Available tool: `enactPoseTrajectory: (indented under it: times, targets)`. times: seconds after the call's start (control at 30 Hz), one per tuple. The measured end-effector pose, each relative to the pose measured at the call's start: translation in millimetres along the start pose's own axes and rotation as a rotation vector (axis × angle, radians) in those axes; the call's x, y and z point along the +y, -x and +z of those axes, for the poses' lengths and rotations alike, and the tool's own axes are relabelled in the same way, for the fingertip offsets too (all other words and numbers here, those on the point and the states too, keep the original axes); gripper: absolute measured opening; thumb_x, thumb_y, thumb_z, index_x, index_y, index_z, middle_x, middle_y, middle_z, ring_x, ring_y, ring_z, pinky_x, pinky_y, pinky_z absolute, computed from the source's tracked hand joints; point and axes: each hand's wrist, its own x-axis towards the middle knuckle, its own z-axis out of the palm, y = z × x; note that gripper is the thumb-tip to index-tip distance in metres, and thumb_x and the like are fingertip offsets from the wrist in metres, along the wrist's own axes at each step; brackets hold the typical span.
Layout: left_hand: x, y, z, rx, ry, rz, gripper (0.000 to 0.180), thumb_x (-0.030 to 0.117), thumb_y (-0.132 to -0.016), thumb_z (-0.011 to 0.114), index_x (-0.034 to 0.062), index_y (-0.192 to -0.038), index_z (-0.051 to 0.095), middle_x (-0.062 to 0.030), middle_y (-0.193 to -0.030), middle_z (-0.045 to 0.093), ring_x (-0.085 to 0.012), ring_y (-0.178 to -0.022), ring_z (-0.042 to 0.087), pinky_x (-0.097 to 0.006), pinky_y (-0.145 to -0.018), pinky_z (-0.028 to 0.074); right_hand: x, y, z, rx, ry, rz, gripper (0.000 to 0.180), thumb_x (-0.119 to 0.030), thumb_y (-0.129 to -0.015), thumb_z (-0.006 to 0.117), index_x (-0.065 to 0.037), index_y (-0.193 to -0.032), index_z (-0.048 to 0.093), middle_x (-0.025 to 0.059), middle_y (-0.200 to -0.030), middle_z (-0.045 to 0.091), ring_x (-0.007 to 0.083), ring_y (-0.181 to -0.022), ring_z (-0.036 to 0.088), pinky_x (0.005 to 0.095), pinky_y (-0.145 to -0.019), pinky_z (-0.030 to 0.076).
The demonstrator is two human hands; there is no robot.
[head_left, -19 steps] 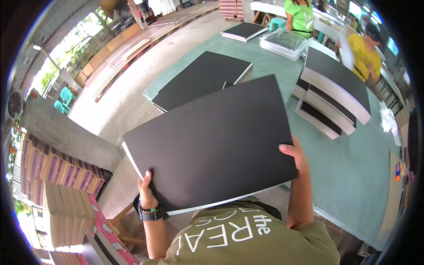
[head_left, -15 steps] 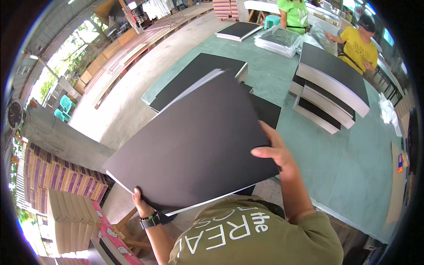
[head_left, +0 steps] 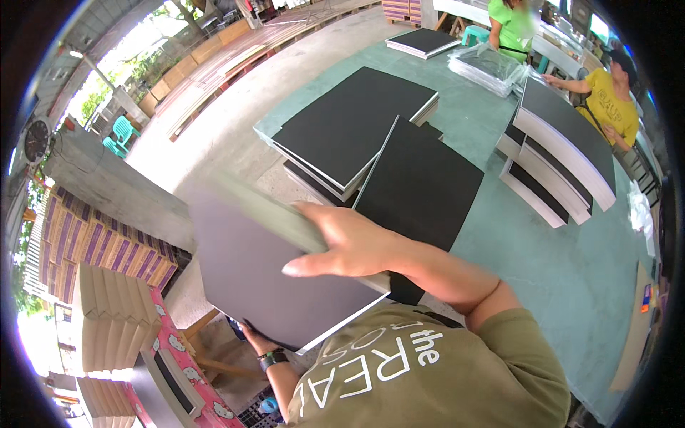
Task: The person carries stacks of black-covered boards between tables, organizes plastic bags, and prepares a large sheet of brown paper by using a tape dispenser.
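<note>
Between my hands is a thick stack of black sheets with pale edges (head_left: pixel 260 274), tilted to the left of the table; its far side is smeared by motion. My right hand (head_left: pixel 346 242) reaches across my body and clasps its right side, thumb over the black face. Down at the lower edge, my left hand (head_left: pixel 257 339) grips the stack, its fingers mostly hidden. Just beyond, a large black stack (head_left: pixel 357 118) lies at the table's left edge. Another black stack (head_left: pixel 424 185) leans partly against it, nearer my right arm.
The green table (head_left: pixel 528 278) spreads to the right, with several piled black stacks (head_left: pixel 564 125) on it. Clear plastic bags (head_left: pixel 485 68) and two people stand at its far side. Wrapped brown bundles (head_left: pixel 114 307) rise at lower left, beside a pink-covered surface (head_left: pixel 214 406).
The held stack has swung left and down, off the black stacks on the table, which now show. My right hand has moved left with it. The view has shifted a little.
</note>
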Motion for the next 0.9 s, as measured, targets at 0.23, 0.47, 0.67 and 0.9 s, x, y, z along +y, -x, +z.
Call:
enactPoseTrajectory:
  times: [0.23, 0.47, 0.67, 0.9]
  targets:
    - [-35, -21, 16, -0.064, 0.124, -0.064, 0.074, 0.060, -0.073, 0.051, 0.0075, -0.124, 0.040, -0.0107, -0.122, 0.045, -0.0264, -0.109, 0.044, -0.043, -0.088, 0.040, -45, -16, -24, -0.440, -0.288, -0.329, 0.070, -0.038, -0.072, 0.064, -0.005, -0.128, 0.037, 0.0145, -0.112, 0.053, 0.0215, -0.099, 0.053, 0.0314, -0.078, 0.044]
    - [-65, -50, 52, -0.178, 0.188, -0.111, 0.071, 0.058, -0.073, 0.052, 0.0075, -0.122, 0.042, -0.0105, -0.119, 0.046, -0.0263, -0.107, 0.046, -0.042, -0.088, 0.040, 152, 51, -217, 0.623, 0.906, 0.399, 0.057, -0.042, -0.074, 0.061, -0.002, -0.113, 0.051, 0.0194, -0.110, 0.055, 0.0312, -0.102, 0.053, 0.0391, -0.085, 0.040]
    - [-68, -48, 49, -0.180, 0.240, -0.126, 0.069, 0.056, -0.073, 0.054, 0.0074, -0.121, 0.043, -0.0103, -0.118, 0.048, -0.0261, -0.106, 0.047, -0.041, -0.088, 0.041, 128, 65, -211, 0.640, 0.584, 0.162, 0.025, -0.020, -0.073, 0.067, 0.000, -0.083, 0.056, 0.0048, -0.075, 0.056, 0.0126, -0.072, 0.050, 0.0284, -0.067, 0.041]
    - [-60, -35, 28, -0.126, 0.280, -0.128, 0.066, 0.053, -0.073, 0.055, 0.0074, -0.119, 0.045, -0.0101, -0.115, 0.050, -0.0260, -0.104, 0.048, -0.040, -0.088, 0.041, -26, 3, -253, 0.626, 0.642, -0.129, 0.026, -0.023, -0.076, 0.064, -0.001, -0.090, 0.058, 0.0005, -0.078, 0.058, 0.0086, -0.072, 0.051, 0.0235, -0.067, 0.040]
